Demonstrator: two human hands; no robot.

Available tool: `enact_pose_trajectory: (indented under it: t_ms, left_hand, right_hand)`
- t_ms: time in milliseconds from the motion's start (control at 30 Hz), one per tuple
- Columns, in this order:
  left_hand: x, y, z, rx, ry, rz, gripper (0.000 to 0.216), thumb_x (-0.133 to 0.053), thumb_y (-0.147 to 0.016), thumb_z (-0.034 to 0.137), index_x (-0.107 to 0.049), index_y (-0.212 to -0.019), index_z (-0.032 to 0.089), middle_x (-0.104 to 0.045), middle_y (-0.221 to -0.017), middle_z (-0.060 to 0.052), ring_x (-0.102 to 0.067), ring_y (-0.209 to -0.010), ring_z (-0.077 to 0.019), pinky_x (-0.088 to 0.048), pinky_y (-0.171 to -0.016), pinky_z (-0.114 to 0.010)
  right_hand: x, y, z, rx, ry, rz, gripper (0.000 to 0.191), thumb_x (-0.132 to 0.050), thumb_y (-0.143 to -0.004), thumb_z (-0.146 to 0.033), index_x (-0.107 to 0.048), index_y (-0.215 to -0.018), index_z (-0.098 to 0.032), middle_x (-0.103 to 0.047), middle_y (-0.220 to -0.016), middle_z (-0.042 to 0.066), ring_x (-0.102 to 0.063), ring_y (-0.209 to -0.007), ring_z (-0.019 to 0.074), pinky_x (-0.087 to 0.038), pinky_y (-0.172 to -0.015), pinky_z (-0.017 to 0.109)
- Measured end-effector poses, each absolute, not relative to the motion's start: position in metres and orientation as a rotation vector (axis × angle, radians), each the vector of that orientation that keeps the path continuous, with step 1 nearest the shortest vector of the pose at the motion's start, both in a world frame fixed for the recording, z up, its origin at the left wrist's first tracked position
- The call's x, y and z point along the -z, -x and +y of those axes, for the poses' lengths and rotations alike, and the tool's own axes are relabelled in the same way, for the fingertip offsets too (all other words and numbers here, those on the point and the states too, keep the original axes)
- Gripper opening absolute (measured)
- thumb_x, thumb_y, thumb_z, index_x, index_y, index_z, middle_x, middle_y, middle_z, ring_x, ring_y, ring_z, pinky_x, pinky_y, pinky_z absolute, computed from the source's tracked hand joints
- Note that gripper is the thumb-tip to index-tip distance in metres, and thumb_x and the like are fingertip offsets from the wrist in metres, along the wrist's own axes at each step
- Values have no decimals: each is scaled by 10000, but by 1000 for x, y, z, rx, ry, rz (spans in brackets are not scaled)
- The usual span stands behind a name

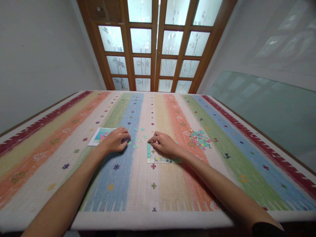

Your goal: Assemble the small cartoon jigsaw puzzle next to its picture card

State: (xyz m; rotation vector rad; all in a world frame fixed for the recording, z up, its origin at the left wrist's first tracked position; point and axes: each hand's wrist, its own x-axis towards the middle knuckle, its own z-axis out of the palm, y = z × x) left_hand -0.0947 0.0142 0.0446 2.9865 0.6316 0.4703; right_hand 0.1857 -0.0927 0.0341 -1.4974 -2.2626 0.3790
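My left hand (116, 140) rests on the striped cloth with fingers curled, fingertips down on a small puzzle piece beside a picture card (100, 135). My right hand (164, 143) lies over the top of a partly built jigsaw (160, 159), fingers bent and pressing at its upper left corner. A few loose teal pieces (138, 139) are scattered between the two hands. A heap of loose pieces (199, 138) sits to the right of my right hand.
The table is covered by a striped, multicoloured cloth (74, 158) reaching to all edges. Wooden doors with frosted glass panes (158, 46) stand behind the far edge. A glass panel (271, 105) runs along the right wall.
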Motion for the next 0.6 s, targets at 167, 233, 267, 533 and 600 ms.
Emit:
enact_pose_trajectory:
  t_ms: [167, 233, 267, 533, 600]
  left_hand:
    - [-46, 96, 12, -399, -2958, 601, 248, -527, -708, 104, -689, -878, 183, -644, -871, -51, -589, -834, -220, -480, -911, -394]
    - [-48, 96, 11, -360, -2944, 607, 254, -535, -688, 114, -685, -881, 185, -641, -877, -47, -589, -841, -221, -476, -916, -386]
    - [-50, 97, 10, -344, -2940, 611, 253, -537, -683, 119, -682, -880, 184, -640, -876, -47, -588, -846, -223, -475, -913, -383]
    - [-55, 95, 5, -338, -2920, 650, 189, -524, -693, 122, -650, -821, 182, -630, -835, -49, -562, -836, -230, -457, -818, -348]
    - [-55, 95, 5, -341, -2904, 656, 174, -523, -699, 124, -644, -812, 181, -631, -837, -49, -563, -833, -227, -451, -799, -341]
  right_hand:
    - [-37, -187, -93, -370, 1505, -2277, 218, -629, -951, -156, -800, -1075, -209, -645, -942, 65, -584, -838, 173, -433, -798, 301]
    - [-40, -187, -93, -371, 1492, -2279, 200, -632, -950, -159, -790, -1068, -195, -653, -951, 68, -591, -850, 177, -440, -810, 304]
    - [-41, -188, -93, -377, 1478, -2278, 191, -633, -950, -162, -783, -1066, -190, -657, -954, 68, -594, -858, 178, -444, -819, 305]
    - [-38, -192, -91, -380, 1473, -2319, 295, -581, -873, -51, -783, -1037, -192, -654, -1005, 74, -587, -857, 174, -445, -820, 297]
    - [-37, -193, -91, -381, 1484, -2336, 313, -574, -861, -43, -782, -1044, -188, -653, -1000, 74, -584, -854, 173, -442, -814, 293]
